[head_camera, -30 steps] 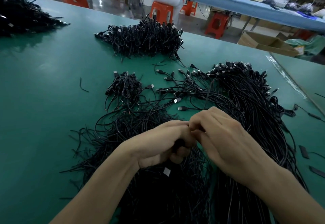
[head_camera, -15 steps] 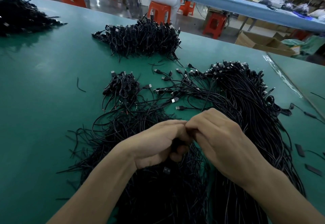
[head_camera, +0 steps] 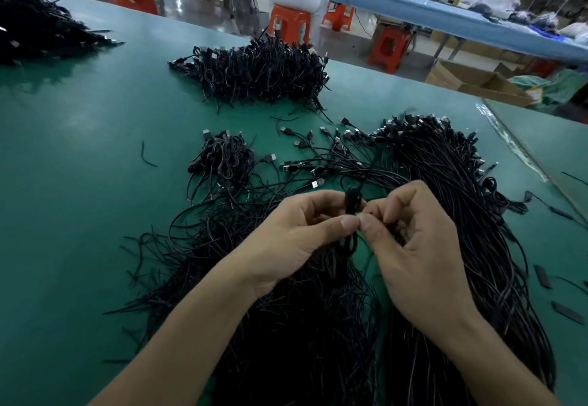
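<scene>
Above the loose black cables (head_camera: 302,326) at the tabletop's (head_camera: 79,198) near edge, the left hand (head_camera: 296,240) and right hand (head_camera: 410,246) both pinch 1 folded black cable (head_camera: 351,202) between thumbs and fingertips. A heap of coiled bundles (head_camera: 261,71) lies toward the far edge.

cable bundle (head_camera: 352,211) between hands, cable pile (head_camera: 261,69) behind

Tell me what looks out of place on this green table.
A short cut piece of wire lies alone on the table, apart from every pile. A few flat black strips lie scattered near the right edge, beside the long cables. Both look like stray offcuts.
</scene>
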`<action>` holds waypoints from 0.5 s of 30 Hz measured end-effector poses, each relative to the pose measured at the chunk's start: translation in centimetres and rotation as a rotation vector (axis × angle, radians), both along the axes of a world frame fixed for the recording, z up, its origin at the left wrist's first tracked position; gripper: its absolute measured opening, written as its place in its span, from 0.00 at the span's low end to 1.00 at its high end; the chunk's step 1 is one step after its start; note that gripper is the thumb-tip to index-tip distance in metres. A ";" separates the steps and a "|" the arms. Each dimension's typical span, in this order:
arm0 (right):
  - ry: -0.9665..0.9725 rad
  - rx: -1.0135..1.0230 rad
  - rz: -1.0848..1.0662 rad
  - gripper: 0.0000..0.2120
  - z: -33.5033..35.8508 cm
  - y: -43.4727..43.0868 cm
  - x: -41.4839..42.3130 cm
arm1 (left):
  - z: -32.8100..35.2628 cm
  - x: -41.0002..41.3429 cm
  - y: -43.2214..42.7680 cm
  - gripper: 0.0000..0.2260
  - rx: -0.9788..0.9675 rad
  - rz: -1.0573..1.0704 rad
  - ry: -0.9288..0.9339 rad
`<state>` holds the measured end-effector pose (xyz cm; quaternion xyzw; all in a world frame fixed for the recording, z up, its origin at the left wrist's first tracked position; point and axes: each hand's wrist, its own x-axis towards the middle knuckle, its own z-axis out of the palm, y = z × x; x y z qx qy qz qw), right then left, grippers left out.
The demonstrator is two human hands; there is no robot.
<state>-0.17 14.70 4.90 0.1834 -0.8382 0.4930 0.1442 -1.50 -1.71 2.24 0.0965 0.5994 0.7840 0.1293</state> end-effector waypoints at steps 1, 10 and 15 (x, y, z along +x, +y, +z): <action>-0.048 -0.061 -0.009 0.20 -0.2 0.0 0.0 | -0.1 -0.1 -0.1 0.09 -0.092 0.046 0.066; -0.457 -0.627 0.096 0.14 -0.5 0.4 -0.6 | -0.4 0.3 0.5 0.16 -0.393 0.157 0.547; -0.379 -0.533 0.052 0.15 -0.3 1.0 -0.9 | -0.2 0.6 0.7 0.13 -0.306 0.133 0.477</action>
